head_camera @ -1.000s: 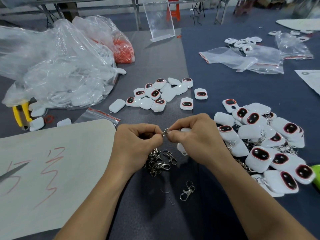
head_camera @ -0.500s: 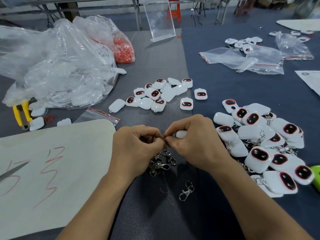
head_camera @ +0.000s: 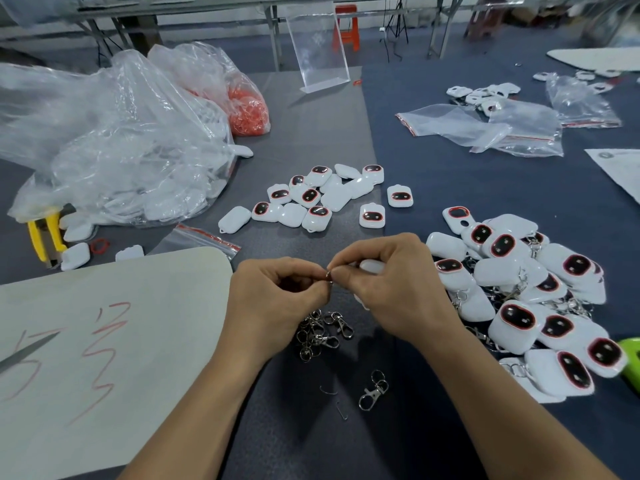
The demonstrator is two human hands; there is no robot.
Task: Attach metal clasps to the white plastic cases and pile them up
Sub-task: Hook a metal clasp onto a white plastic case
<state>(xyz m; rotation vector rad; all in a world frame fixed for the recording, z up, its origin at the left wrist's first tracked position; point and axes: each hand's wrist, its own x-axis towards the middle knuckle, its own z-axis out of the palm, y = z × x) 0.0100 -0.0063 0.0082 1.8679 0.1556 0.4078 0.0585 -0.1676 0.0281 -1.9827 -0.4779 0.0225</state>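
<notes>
I find no readable text from here. The flat white rounded board (head_camera: pixel 145 289) on my left bears loose red hand-drawn strokes (head_camera: pixel 100 353), which I cannot resolve into letters or numbers.

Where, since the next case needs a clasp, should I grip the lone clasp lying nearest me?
Pinch the lone clasp at its narrow waist, between the split ring at upper right and the hook loop at lower left. Come from above: it lies flat on the mat, apart from the tangled clasps.
</notes>
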